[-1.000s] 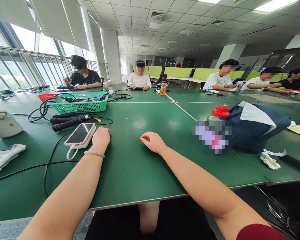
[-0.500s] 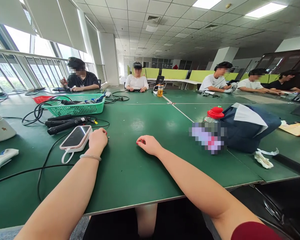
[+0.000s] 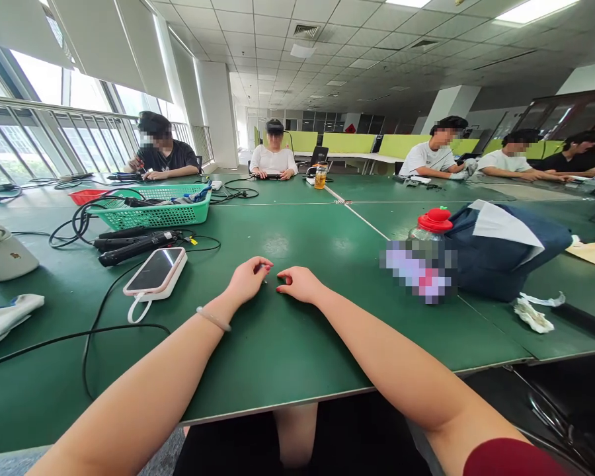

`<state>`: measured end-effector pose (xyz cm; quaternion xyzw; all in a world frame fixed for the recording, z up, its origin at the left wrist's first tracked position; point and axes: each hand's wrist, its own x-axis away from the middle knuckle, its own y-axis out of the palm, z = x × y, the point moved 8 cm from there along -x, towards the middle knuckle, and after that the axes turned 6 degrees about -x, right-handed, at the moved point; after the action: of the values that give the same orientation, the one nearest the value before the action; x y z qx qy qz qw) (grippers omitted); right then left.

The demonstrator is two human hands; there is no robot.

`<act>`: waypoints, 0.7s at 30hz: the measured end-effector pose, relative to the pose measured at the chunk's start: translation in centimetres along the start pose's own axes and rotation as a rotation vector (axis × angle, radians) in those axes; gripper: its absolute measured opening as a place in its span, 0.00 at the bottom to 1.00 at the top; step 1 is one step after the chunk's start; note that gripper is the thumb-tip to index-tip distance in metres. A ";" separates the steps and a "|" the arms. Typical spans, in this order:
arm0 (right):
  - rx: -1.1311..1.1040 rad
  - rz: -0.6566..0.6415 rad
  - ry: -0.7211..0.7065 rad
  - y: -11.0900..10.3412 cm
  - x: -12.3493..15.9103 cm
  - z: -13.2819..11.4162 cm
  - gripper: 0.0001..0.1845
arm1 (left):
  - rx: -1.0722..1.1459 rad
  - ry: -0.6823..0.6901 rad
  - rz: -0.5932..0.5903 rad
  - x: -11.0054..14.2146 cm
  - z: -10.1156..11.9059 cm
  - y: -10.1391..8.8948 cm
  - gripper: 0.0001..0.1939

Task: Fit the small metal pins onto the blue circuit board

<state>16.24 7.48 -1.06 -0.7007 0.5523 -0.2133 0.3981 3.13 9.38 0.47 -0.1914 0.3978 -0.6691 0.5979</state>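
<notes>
My left hand rests on the green table, fingers curled in toward a tiny thing at the fingertips that I cannot make out. My right hand lies just to its right, nearly touching it, fingers loosely curled under with red nails and nothing visible in them. A white and pink power bank with a loop strap lies to the left of my left hand, apart from it.
Black cables run across the left side. Black handheld devices and a green basket sit behind the power bank. At the right stand a red-capped bottle, a dark blue bag and crumpled tissue. Several people sit at the far side.
My left hand has moved right, away from the power bank, to just beside my right hand. The right hand has barely shifted.
</notes>
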 end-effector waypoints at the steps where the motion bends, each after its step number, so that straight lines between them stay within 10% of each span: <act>1: 0.008 0.000 -0.007 0.0 0.0 0.0 0.18 | 0.041 0.036 -0.007 0.3 0.9 0.4 0.13; 21: -0.051 -0.103 -0.046 0.7 -0.9 -0.4 0.08 | 0.049 0.051 -0.004 0.6 1.1 1.1 0.09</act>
<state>15.23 8.11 -1.24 -0.7429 0.5115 -0.2032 0.3810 4.53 8.53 0.21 -0.1605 0.3962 -0.6846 0.5904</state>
